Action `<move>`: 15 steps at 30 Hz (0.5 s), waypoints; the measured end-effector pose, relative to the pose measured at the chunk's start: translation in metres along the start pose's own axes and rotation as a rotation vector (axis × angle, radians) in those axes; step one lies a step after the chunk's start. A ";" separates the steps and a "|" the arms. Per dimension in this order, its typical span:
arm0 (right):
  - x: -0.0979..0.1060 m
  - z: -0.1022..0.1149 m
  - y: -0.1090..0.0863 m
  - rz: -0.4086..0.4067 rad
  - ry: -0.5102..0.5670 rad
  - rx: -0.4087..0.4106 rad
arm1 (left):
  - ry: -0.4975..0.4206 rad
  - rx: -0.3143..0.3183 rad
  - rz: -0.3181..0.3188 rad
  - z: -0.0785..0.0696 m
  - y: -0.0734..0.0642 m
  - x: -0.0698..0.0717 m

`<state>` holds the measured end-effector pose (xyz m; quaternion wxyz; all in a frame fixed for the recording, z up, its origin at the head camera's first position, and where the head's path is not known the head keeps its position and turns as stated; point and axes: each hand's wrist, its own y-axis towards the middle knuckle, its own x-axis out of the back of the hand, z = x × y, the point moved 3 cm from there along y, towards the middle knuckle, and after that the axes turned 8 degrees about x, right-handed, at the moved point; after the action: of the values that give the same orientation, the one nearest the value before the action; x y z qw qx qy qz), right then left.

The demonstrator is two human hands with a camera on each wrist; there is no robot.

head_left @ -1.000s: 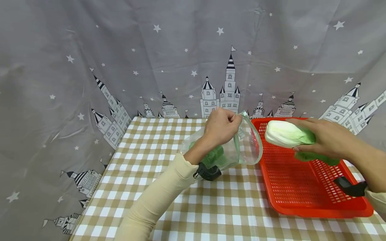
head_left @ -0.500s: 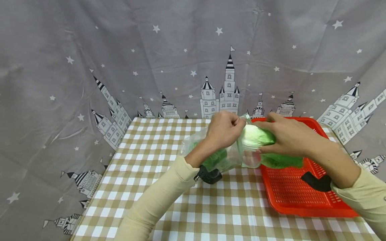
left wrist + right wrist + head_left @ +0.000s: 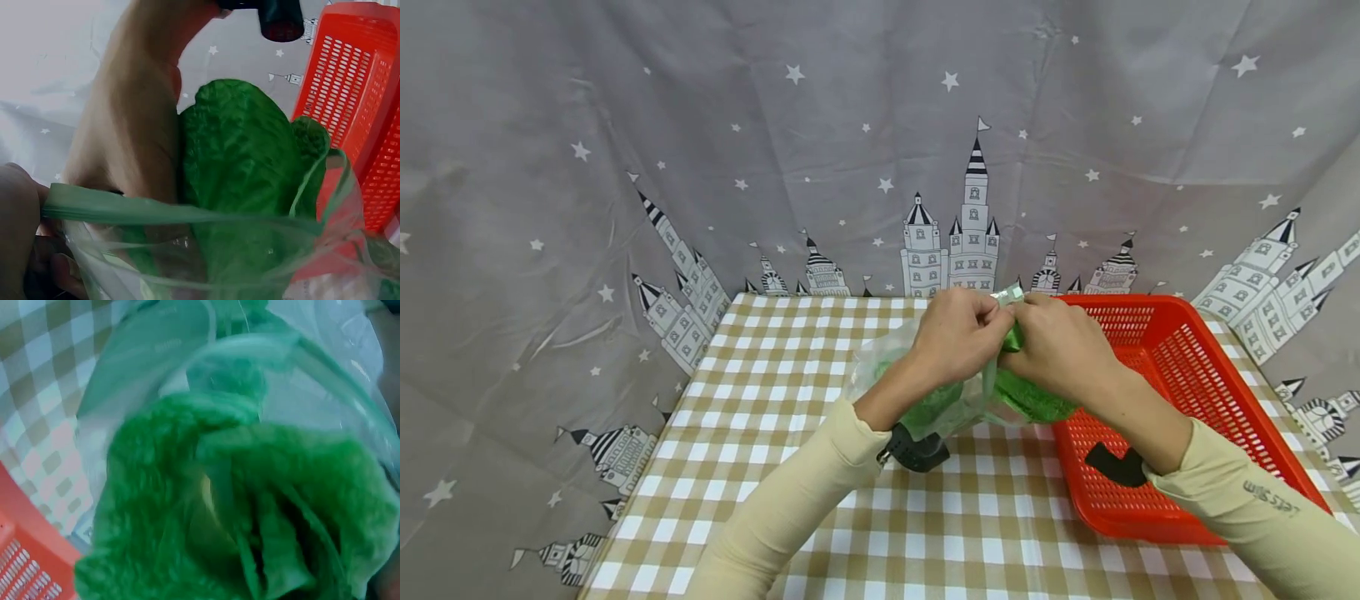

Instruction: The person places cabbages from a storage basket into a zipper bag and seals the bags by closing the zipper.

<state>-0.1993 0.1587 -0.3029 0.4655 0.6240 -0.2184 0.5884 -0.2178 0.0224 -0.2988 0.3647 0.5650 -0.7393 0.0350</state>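
Observation:
A clear zip bag (image 3: 868, 367) with a green zip strip (image 3: 144, 211) lies under the left forearm, its mouth facing right. My left hand (image 3: 964, 335) pinches the upper edge of that mouth. Green leafy stuff (image 3: 931, 410) shows through the bag's wall. My right hand (image 3: 1063, 343) holds a napa cabbage (image 3: 1033, 400) at the bag's mouth, the pale base end inside and hidden. In the left wrist view, broad green leaves (image 3: 244, 150) stick out past the strip, and the right hand's fingers are behind the plastic. Leaf tips (image 3: 169, 500) fill the right wrist view.
A red perforated basket (image 3: 1213, 400) stands at the right, beneath the right forearm. Brown-and-white checked cloth (image 3: 925, 533) covers the table. Behind hangs a grey curtain (image 3: 820, 167) printed with castles and stars.
My right hand has carried the napa cabbage leftward from over the red basket, and its base end has gone into the bag's mouth. The left hand has stayed almost still on the edge.

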 end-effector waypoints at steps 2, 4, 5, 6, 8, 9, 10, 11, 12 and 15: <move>-0.003 0.004 -0.001 -0.033 -0.001 -0.020 | -0.009 -0.001 -0.002 0.000 -0.001 0.001; -0.007 0.007 -0.002 -0.056 -0.012 -0.001 | -0.024 0.001 -0.008 0.001 -0.001 0.002; -0.008 0.009 -0.003 -0.066 -0.019 0.023 | -0.037 0.004 -0.010 0.000 -0.001 0.003; -0.010 0.010 -0.004 -0.074 -0.020 0.055 | -0.049 0.005 -0.012 0.001 -0.001 0.004; -0.014 0.012 -0.005 -0.082 -0.007 0.134 | -0.075 0.002 -0.013 0.000 -0.001 0.005; -0.016 0.012 -0.005 -0.085 0.006 0.172 | -0.087 -0.003 -0.011 0.000 -0.002 0.006; -0.017 0.012 -0.005 -0.087 0.029 0.203 | -0.099 -0.005 -0.007 0.000 -0.002 0.006; -0.019 0.013 -0.005 -0.097 0.050 0.232 | -0.107 -0.007 -0.003 0.000 -0.003 0.006; -0.021 0.013 -0.005 -0.111 0.072 0.252 | -0.116 -0.009 0.000 0.000 -0.003 0.006; -0.025 0.014 -0.004 -0.182 0.151 0.265 | -0.141 -0.009 -0.001 0.000 -0.005 0.006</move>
<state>-0.1939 0.1418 -0.3262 0.4458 0.6511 -0.0460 0.6125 -0.2143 0.0153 -0.2969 0.3141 0.5648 -0.7631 -0.0083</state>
